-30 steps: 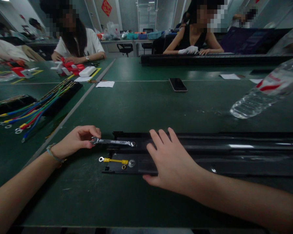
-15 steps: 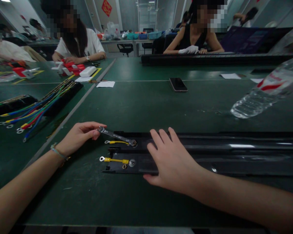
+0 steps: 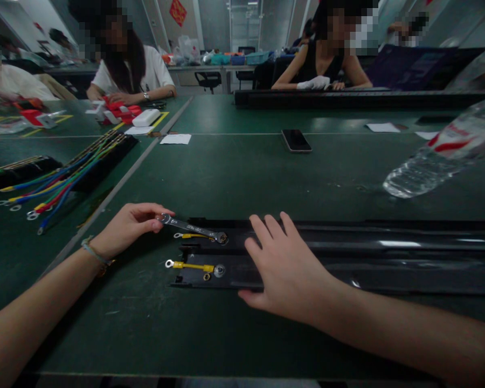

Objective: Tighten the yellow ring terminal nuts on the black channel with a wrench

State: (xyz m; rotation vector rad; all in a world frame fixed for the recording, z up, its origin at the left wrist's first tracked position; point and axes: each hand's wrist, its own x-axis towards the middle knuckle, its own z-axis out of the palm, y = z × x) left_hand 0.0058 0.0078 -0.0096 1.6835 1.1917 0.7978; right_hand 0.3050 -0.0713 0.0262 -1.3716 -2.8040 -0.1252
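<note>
Wrench (image 3: 189, 227) is pinched at one end in L hand (image 3: 139, 223), ring end at L end of far blk rail (image 3: 347, 235), R hand (image 3: 285, 264) laid over it & near rail (image 3: 240, 275), fingers apart; ring shd sit flat, adj yellow lead (image 3: 192, 235) untwisted.

A green bench (image 3: 234, 178) fills the near room under dim light. At the far side, a pale table (image 3: 224, 68) and a dark chair (image 3: 208, 80) stand before glass panels (image 3: 244, 27); 1 red diamond-shaped decoration (image 3: 178, 12) hangs left on a grey wall (image 3: 172, 35).
</note>
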